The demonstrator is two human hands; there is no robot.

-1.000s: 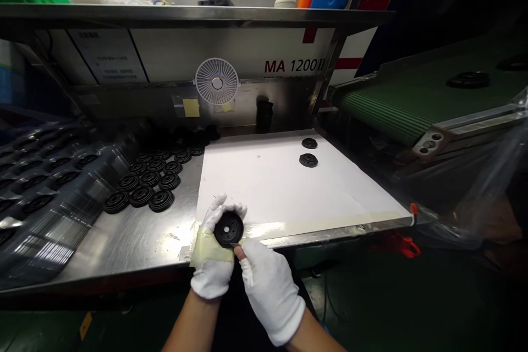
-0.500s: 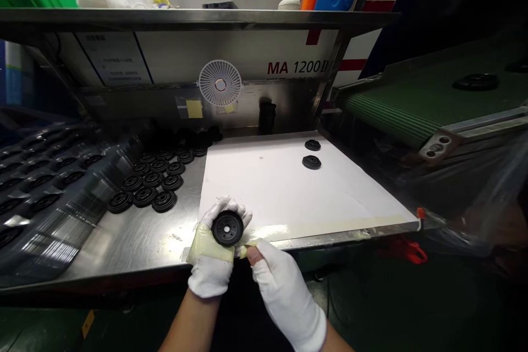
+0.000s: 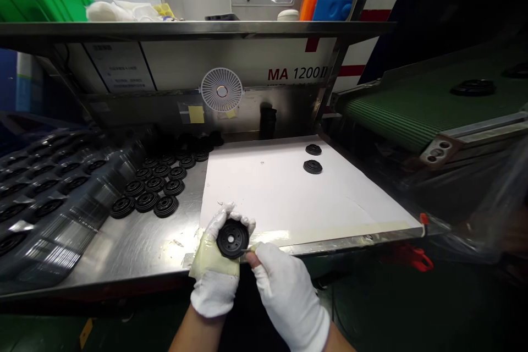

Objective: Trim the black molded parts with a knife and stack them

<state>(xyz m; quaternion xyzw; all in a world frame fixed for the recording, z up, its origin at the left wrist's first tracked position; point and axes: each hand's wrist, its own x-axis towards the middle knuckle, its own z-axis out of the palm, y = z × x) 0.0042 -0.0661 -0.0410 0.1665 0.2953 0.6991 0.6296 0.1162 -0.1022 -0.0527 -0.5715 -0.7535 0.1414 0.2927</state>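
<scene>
L hand (image 3: pixel 214 269), white-gloved, fingers curled, cupped a black rubber disc (image 3: pixel 232 238) just off near edge of white sheet (image 3: pixel 264 192). R hand (image 3: pixel 289 297), also gloved, pinched a thin blade (image 3: pixel 247 250) against disc's rim, prob. that, too small to be sure. More discs (image 3: pixel 146 202) sat in rows on steel bench (image 3: pixel 136 242) to left.

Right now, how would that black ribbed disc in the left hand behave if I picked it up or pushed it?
The black ribbed disc is probably firm moulded rubber: it keeps its round shape in the left hand. It could roll if stood on edge, though the discs lying flat on the steel counter seem stable.
</scene>
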